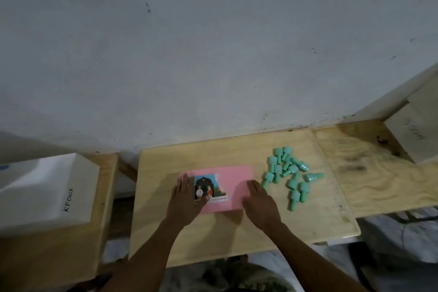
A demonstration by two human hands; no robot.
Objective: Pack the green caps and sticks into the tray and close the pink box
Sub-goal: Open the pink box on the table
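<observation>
A flat pink box point(233, 179) lies shut on the wooden table, with a picture label point(208, 188) on its left part. My left hand point(186, 199) rests flat on the box's left edge, fingers spread, partly covering the label. My right hand point(258, 199) lies flat on the box's right front corner. A loose heap of several green caps and sticks point(288, 173) sits on the table just right of the box, apart from both hands. No tray is visible.
The light wooden table point(237, 234) stands against a grey wall. A white bin point(45, 189) marked with handwriting sits on a lower bench at the left. Another wooden board point(369, 173) and a pale box point(417, 130) lie at the right.
</observation>
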